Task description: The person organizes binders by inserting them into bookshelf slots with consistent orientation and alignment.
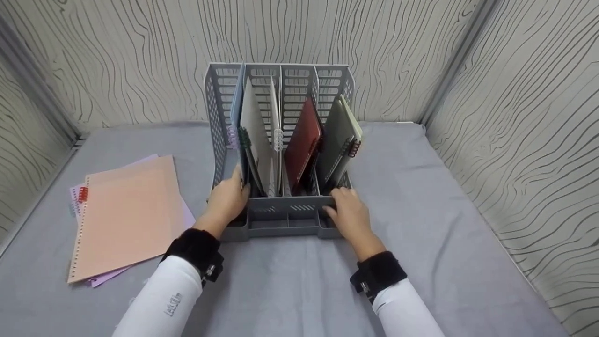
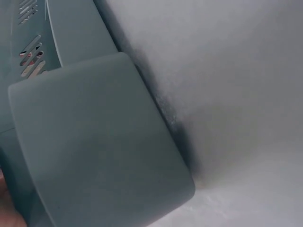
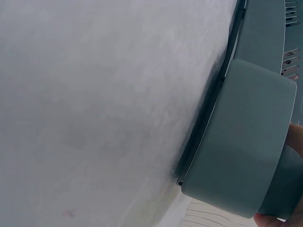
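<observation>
A grey plastic desk file organizer (image 1: 306,231) stands on the cloth-covered table with several spiral notebooks upright in its slots. My left hand (image 1: 226,199) grips the front left corner, its thumb inside the front panel. At the front right corner my right hand (image 1: 348,211) holds the panel's edge. In the slots are a blue notebook (image 1: 237,96), a white one (image 1: 257,133), a red one (image 1: 302,142) and a dark grey-green one (image 1: 333,140). The organizer's front compartment (image 2: 102,142) fills much of the left wrist view; its other corner (image 3: 241,137) shows in the right wrist view.
Left of the organizer lies a stack of loose punched covers, a peach sheet (image 1: 128,215) over a purple one (image 1: 188,217). A red binding coil (image 1: 83,194) rests at the stack's left edge. Wood-patterned panels (image 1: 154,56) enclose the table at the back and sides.
</observation>
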Demonstrator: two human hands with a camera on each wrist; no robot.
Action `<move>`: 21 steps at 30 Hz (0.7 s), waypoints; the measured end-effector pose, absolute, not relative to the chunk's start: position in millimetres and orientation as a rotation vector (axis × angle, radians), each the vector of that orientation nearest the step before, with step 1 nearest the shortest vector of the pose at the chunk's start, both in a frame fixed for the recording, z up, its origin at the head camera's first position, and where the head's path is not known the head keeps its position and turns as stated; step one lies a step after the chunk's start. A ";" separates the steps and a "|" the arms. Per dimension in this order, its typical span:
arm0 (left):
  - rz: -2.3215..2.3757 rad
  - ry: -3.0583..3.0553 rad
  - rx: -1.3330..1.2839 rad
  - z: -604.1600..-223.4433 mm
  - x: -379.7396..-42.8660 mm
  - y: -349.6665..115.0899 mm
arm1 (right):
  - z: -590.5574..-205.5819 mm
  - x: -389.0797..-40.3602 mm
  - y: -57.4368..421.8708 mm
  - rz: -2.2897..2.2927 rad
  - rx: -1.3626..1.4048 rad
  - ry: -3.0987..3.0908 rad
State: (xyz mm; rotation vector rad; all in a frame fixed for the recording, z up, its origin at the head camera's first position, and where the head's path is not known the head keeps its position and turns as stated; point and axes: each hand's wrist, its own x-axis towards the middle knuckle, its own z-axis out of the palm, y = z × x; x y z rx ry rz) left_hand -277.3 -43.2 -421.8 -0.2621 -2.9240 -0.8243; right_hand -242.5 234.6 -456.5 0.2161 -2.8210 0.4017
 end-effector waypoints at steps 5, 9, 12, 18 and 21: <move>-0.902 -2.847 -0.265 -420.9 -273.8 -46.8 | -456.4 -242.3 234.9 0.408 0.225 -2.814; -0.933 -2.784 -0.226 -421.2 -270.8 -53.2 | -456.3 -242.4 234.8 0.417 0.247 -2.807; -0.946 -2.740 -0.190 -419.5 -268.3 -57.5 | -455.5 -242.3 235.2 0.426 0.240 -2.814; -0.982 -2.656 -0.145 -415.3 -264.5 -65.7 | -457.4 -243.1 235.9 0.425 0.232 -2.813; -0.940 -2.601 -0.162 -414.9 -264.2 -66.9 | -458.6 -244.5 237.3 0.410 0.242 -2.809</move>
